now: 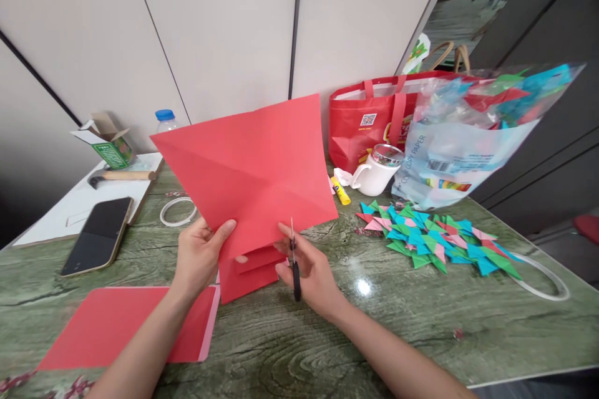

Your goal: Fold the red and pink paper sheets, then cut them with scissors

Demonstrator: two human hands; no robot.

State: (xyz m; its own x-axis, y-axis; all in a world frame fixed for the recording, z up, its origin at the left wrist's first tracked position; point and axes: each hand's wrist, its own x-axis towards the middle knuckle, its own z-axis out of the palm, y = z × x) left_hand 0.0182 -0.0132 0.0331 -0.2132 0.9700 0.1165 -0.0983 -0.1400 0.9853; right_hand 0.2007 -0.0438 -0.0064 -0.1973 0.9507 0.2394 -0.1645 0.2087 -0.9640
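A large sheet of red paper (253,168) with diagonal creases is held up over the table. My left hand (199,255) pinches its lower left edge, thumb on the front face. My right hand (311,274) has scissors (296,268) with black handles in it, blades pointing up, while its fingertips touch the sheet's lower edge. Whether the blades are parted I cannot tell, as they are seen nearly edge-on. Below the sheet hangs or lies more folded red paper (253,280). A stack of red paper (116,324) rests on the table beneath my left forearm.
At left are a phone (98,234), a hammer (124,176), a small box (110,143) and a tape roll (178,212). To the right stand a white mug (377,171), a glue stick (340,191), a red bag (358,131), a plastic bag (444,156) and many folded paper pieces (430,237).
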